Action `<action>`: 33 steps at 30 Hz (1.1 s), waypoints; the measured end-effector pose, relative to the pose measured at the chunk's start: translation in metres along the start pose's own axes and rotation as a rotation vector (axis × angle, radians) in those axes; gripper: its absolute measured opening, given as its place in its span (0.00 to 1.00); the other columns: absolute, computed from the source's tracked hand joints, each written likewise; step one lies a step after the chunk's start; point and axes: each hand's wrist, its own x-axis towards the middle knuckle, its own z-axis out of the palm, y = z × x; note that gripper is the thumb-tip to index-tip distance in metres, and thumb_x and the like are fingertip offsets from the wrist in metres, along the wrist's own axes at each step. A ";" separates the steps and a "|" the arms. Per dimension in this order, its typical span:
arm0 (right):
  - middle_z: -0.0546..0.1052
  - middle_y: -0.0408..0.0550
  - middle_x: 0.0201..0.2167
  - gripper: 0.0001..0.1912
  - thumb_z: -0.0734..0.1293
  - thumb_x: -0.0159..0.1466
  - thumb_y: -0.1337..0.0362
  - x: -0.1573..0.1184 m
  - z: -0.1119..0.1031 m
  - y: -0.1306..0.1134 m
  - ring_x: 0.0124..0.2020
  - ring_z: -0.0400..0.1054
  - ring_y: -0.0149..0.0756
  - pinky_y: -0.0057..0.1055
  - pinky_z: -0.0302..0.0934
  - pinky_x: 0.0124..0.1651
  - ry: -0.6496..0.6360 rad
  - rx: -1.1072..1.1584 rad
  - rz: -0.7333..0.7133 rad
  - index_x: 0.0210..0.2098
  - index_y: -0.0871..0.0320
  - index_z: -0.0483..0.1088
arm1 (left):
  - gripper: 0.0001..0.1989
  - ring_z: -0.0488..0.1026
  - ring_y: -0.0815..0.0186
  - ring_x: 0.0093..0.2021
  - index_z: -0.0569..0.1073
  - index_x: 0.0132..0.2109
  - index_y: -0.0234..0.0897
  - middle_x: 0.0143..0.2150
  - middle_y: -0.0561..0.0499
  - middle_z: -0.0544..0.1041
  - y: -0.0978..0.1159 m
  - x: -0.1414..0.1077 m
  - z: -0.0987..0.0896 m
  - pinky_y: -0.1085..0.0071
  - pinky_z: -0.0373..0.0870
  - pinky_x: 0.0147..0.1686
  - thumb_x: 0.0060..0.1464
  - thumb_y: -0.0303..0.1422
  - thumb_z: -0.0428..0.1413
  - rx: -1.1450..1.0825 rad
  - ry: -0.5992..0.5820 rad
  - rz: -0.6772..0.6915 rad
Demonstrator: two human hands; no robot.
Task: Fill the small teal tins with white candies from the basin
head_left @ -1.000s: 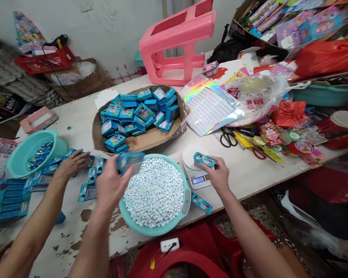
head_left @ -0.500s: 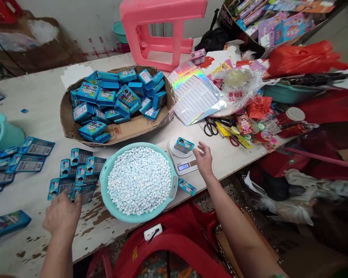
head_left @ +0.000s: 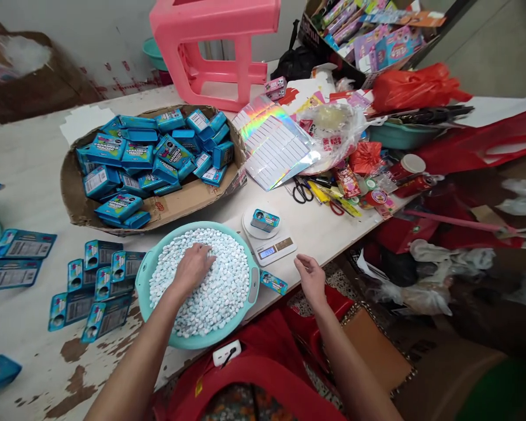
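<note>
My left hand (head_left: pixel 193 268) rests on the white and pale blue candies (head_left: pixel 219 292) in the turquoise basin (head_left: pixel 142 292); its fingertips dip among them, so its grip is unclear. My right hand (head_left: pixel 309 275) hovers near the table's front edge with fingers apart and nothing in it. Just left of it is a digital scale (head_left: pixel 283 248), a small blue box (head_left: pixel 265 220) standing on its round plate. Another blue box (head_left: pixel 274 283) lies between basin and scale. Several open-topped blue boxes (head_left: pixel 109 318) stand left of the basin.
Behind the basin, a cardboard tray (head_left: pixel 175 206) holds many blue boxes. Shiny sticker sheets (head_left: pixel 276 140), black scissors (head_left: pixel 302 191) and plastic bags (head_left: pixel 333 137) lie to its right. A pink stool (head_left: pixel 243 64) stands at the back. A white power socket (head_left: pixel 226 354) sits below the basin.
My left hand has moved right, from the boxes standing on the left to the candies in the basin. My right hand has drawn back from the box on the scale. The view has shifted.
</note>
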 end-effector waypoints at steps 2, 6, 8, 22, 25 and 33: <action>0.78 0.55 0.37 0.20 0.68 0.54 0.52 0.000 -0.002 0.001 0.38 0.72 0.42 0.42 0.66 0.42 0.005 0.005 0.006 0.38 0.61 0.73 | 0.11 0.68 0.52 0.40 0.74 0.39 0.38 0.42 0.41 0.72 -0.002 0.003 0.000 0.65 0.61 0.38 0.48 0.37 0.55 0.059 -0.069 0.007; 0.78 0.54 0.37 0.19 0.67 0.55 0.52 0.006 0.002 0.001 0.38 0.71 0.42 0.44 0.66 0.43 -0.004 0.022 0.004 0.39 0.61 0.72 | 0.03 0.67 0.57 0.34 0.73 0.29 0.40 0.31 0.46 0.73 -0.005 0.000 -0.009 0.69 0.58 0.32 0.42 0.33 0.58 -0.081 -0.122 -0.010; 0.78 0.54 0.37 0.19 0.67 0.55 0.52 0.012 0.008 -0.003 0.38 0.71 0.42 0.44 0.66 0.43 -0.024 0.027 -0.007 0.39 0.61 0.72 | 0.01 0.66 0.59 0.31 0.72 0.25 0.41 0.28 0.48 0.72 -0.005 -0.002 -0.012 0.71 0.57 0.30 0.41 0.31 0.57 -0.154 -0.152 -0.024; 0.74 0.48 0.40 0.23 0.70 0.51 0.55 0.082 0.085 -0.071 0.42 0.67 0.41 0.38 0.61 0.46 -0.187 -0.134 -0.309 0.44 0.57 0.69 | 0.11 0.69 0.71 0.25 0.71 0.38 0.33 0.30 0.49 0.72 -0.018 -0.024 -0.024 0.78 0.65 0.20 0.46 0.31 0.61 -1.373 -0.081 -0.463; 0.75 0.46 0.36 0.21 0.69 0.53 0.54 0.073 0.079 -0.085 0.38 0.67 0.39 0.37 0.61 0.44 -0.140 -0.111 -0.304 0.42 0.58 0.68 | 0.08 0.62 0.75 0.17 0.69 0.32 0.32 0.23 0.52 0.68 -0.014 -0.016 -0.015 0.82 0.55 0.12 0.52 0.33 0.56 -1.503 -0.130 -0.584; 0.74 0.47 0.39 0.17 0.70 0.57 0.59 -0.014 0.054 -0.149 0.41 0.68 0.41 0.36 0.62 0.45 -0.364 -0.147 -0.544 0.45 0.53 0.68 | 0.10 0.65 0.74 0.22 0.69 0.29 0.32 0.26 0.51 0.69 0.047 -0.025 -0.032 0.80 0.62 0.20 0.53 0.34 0.56 -1.571 0.109 -0.466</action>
